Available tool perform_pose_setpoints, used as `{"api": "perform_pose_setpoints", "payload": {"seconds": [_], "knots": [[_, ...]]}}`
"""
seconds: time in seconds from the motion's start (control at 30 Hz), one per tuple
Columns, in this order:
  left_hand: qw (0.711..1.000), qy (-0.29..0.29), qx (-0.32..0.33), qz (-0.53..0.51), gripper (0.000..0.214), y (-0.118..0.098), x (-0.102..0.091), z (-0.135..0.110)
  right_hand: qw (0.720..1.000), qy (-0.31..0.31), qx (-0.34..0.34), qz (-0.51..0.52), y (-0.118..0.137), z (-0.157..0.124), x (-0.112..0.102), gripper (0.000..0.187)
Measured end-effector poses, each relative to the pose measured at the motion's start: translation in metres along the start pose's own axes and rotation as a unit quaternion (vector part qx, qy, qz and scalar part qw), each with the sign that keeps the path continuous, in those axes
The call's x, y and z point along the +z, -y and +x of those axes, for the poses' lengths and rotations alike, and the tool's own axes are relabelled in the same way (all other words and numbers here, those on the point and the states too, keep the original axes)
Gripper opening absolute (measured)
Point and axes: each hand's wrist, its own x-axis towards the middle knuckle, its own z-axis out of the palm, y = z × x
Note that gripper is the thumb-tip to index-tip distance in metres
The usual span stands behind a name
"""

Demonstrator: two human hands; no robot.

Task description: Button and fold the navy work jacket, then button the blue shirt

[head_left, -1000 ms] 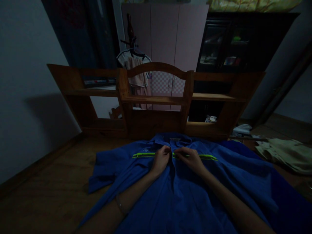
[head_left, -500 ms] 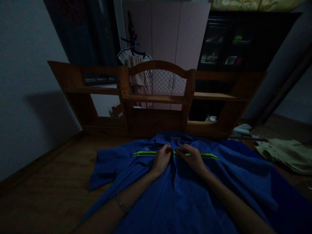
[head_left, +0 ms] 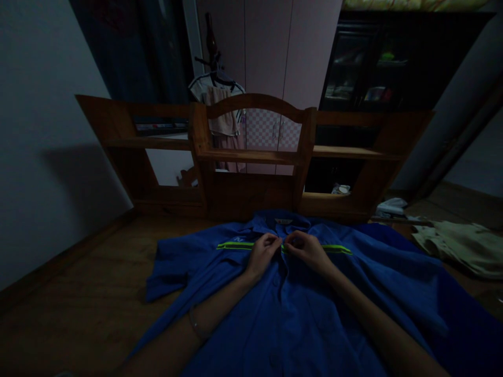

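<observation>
A blue short-sleeved shirt (head_left: 243, 309) with a bright yellow-green stripe across the chest lies spread out, its collar (head_left: 283, 219) pointing away from me. Both hands meet at the front opening, level with the stripe. My left hand (head_left: 262, 255) pinches the edge of the opening on its side. Close beside it, my right hand (head_left: 308, 252) pinches the other edge, thumb and forefinger together. The fingertips almost touch, and any button between them is hidden. A bracelet (head_left: 195, 323) circles my left wrist.
The shirt rests on a wooden surface (head_left: 78, 303). Behind it stands a wooden shelf unit (head_left: 251, 156). Folded pale cloth (head_left: 459, 246) lies at the right, near a darker blue cloth (head_left: 471, 319). A wall (head_left: 47, 157) borders the left; clothes (head_left: 223, 110) hang on a stand behind.
My hands have drawn closer together at the shirt's opening, the left shifting slightly right. The shirt edges between them have come nearer. The camera view has tilted a little.
</observation>
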Motion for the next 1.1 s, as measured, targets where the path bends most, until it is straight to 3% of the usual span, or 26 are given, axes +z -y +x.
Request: {"api": "perform_pose_setpoints", "payload": {"seconds": [0.2, 0.63, 1.1], "knots": [[0.999, -0.010, -0.042, -0.021, 0.022, 0.0029, -0.0003, 0.0052, 0.997, -0.010, -0.045, -0.066, 0.0040, -0.0017, 0.0029, 0.007], [0.997, -0.003, -0.062, -0.045, 0.026, 0.0071, -0.0031, 0.0063, 0.996, -0.007, -0.036, -0.086, 0.0088, -0.0022, 0.0006, 0.006], [1.000, -0.011, -0.021, 0.000, 0.029, 0.0054, 0.0022, 0.0023, 0.994, -0.002, -0.046, -0.104, 0.0079, -0.0030, 0.0012, 0.008]]}}
